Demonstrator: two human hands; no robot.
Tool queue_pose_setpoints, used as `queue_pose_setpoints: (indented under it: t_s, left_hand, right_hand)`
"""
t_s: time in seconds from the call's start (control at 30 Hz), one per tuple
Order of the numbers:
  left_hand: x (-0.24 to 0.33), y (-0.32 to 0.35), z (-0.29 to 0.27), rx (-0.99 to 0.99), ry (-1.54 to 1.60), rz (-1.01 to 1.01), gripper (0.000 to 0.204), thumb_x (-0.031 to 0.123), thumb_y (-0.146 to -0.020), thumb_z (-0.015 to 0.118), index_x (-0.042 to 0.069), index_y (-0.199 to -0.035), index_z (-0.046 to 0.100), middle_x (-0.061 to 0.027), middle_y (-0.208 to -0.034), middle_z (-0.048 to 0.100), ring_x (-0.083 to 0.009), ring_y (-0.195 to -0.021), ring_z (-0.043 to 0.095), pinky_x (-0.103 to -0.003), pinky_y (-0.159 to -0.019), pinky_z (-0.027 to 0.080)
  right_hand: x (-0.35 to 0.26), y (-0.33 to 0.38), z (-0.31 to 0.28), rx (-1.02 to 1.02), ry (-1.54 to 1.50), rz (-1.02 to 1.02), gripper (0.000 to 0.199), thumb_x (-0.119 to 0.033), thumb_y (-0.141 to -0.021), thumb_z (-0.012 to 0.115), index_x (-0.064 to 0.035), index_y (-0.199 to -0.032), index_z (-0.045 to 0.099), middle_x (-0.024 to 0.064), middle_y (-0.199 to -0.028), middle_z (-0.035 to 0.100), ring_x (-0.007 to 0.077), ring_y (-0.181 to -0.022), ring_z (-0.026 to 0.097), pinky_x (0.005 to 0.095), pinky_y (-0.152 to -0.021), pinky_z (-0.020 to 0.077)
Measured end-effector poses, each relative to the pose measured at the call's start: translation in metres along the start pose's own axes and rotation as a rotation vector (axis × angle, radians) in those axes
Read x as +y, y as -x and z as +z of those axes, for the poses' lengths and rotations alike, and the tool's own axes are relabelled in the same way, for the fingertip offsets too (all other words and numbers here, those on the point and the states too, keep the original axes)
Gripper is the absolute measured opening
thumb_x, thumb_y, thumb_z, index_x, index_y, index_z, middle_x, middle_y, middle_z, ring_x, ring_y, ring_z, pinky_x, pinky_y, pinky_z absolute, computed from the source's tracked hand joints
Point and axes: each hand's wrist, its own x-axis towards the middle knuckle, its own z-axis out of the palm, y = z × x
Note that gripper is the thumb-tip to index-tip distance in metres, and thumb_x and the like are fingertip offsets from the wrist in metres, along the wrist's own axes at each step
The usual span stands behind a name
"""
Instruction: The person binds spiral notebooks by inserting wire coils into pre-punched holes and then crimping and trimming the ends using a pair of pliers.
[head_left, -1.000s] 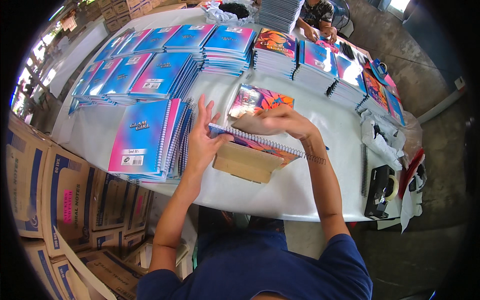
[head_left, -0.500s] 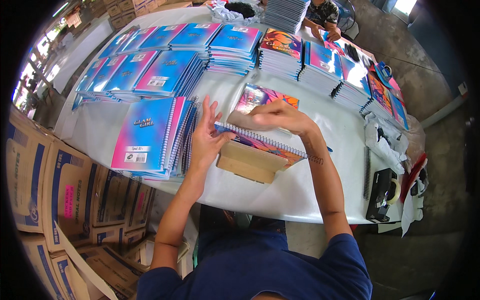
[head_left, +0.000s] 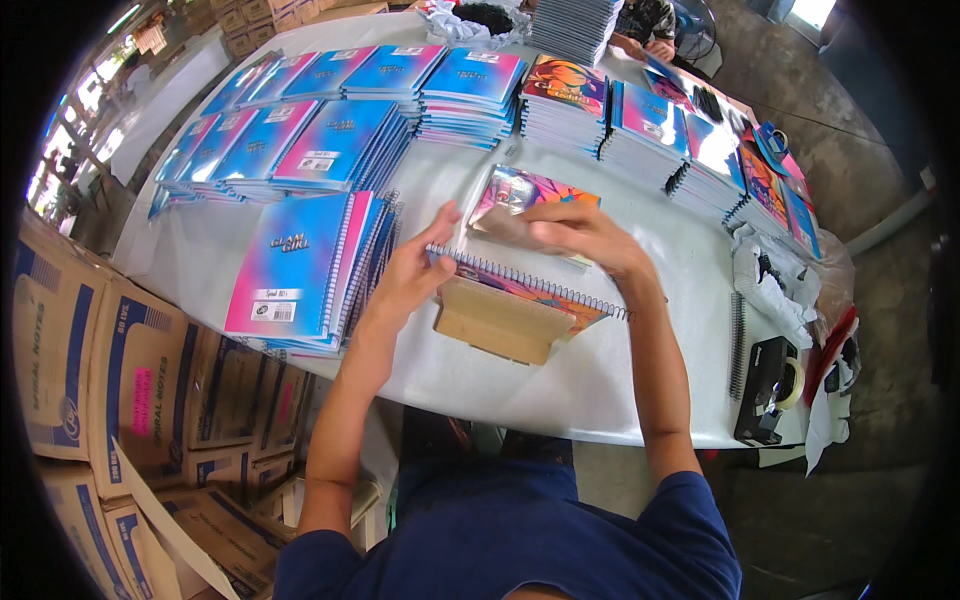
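A spiral notebook [head_left: 560, 297] with a colourful cover stands tilted on its edge in front of me, its wire coil [head_left: 530, 283] along the top. My left hand [head_left: 408, 278] grips its left end, thumb on the near side. Over the coil is my right hand [head_left: 590, 237], fingers closed on a blurred greyish-brown piece [head_left: 503, 229] whose kind I cannot make out. A brown cardboard block [head_left: 500, 322] sits against the notebook's near side. Behind lies another colourful notebook or cover [head_left: 545, 190], partly hidden by my right hand.
Stacks of blue-pink spiral notebooks [head_left: 295, 262] stand at left and along the back [head_left: 470, 78]. A tape dispenser [head_left: 765, 392], a loose coil [head_left: 738, 345] and crumpled plastic [head_left: 775, 280] lie at right. Cartons [head_left: 150, 380] are piled at lower left. Another person's hand [head_left: 660, 50] shows far back.
My right hand has shifted slightly right, and my left fingers have curled in. The coil's right end sticks out less past the notebook. The other person's hands have moved back.
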Motion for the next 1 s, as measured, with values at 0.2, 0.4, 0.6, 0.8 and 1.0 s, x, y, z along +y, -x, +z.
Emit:
queue_pose_setpoints:
  t_s: [0.2, 0.4, 0.6, 0.8, 1.0]
  left_hand:
    - [0.053, -0.024, 0.015, -0.098, -0.101, -0.137, 0.053, 0.048, -0.09, 0.061, 0.009, -0.126, 0.062, -0.0085, -0.122, 0.063, -0.0089, -0.1, 0.055, -0.026, -0.087, 0.045]
    - [0.129, -0.031, 0.026, 0.156, -0.125, 0.261, 0.056, 0.038, -0.089, 0.063, 0.001, -0.129, 0.056, -0.0102, -0.127, 0.06, -0.0197, -0.118, 0.055, -0.034, -0.104, 0.038]
    - [0.094, 0.017, 0.066, -0.362, -0.625, 0.375, 0.065, 0.029, -0.081, 0.07, 0.004, -0.137, 0.048, -0.0148, -0.139, 0.051, -0.0318, -0.135, 0.04, -0.041, -0.111, 0.032]
    - [0.043, 0.033, 0.101, -0.144, -1.215, 0.41, 0.061, 0.023, -0.08, 0.07, 0.013, -0.137, 0.049, -0.0096, -0.137, 0.052, -0.0392, -0.128, 0.044, -0.048, -0.104, 0.036]
    - [0.034, 0.029, 0.113, -0.039, -1.339, 0.489, 0.057, 0.032, -0.083, 0.068, 0.02, -0.136, 0.051, -0.0092, -0.131, 0.056, -0.0417, -0.117, 0.051, -0.053, -0.095, 0.039]
  right_hand:
    - [0.066, 0.102, -0.075, 0.485, 0.427, 0.262, 0.039, -0.036, -0.085, 0.068, -0.0068, -0.111, 0.07, 0.0154, -0.096, 0.067, 0.0228, -0.09, 0.062, 0.0343, -0.078, 0.0489]
    - [0.134, 0.173, -0.071, 0.642, 1.41, 0.6, 0.031, -0.032, -0.083, 0.069, -0.0161, -0.11, 0.069, 0.0168, -0.121, 0.056, 0.032, -0.122, 0.044, 0.0468, -0.1, 0.0345]
    - [0.155, 0.151, 0.011, 0.68, 1.149, 0.129, 0.041, -0.026, -0.088, 0.062, -0.0157, -0.126, 0.057, 0.0156, -0.12, 0.054, 0.033, -0.117, 0.046, 0.0455, -0.094, 0.0369]
    - [0.081, 0.151, 0.047, 0.732, 0.743, 0.169, 0.041, -0.018, -0.086, 0.064, -0.0164, -0.127, 0.057, 0.0161, -0.104, 0.054, 0.0311, -0.095, 0.053, 0.0462, -0.082, 0.0447]
    - [-0.001, 0.164, 0.107, 0.666, 0.504, -0.091, 0.04, -0.014, -0.08, 0.07, -0.0153, -0.12, 0.065, 0.0156, -0.099, 0.055, 0.0288, -0.092, 0.058, 0.038, -0.075, 0.0516]
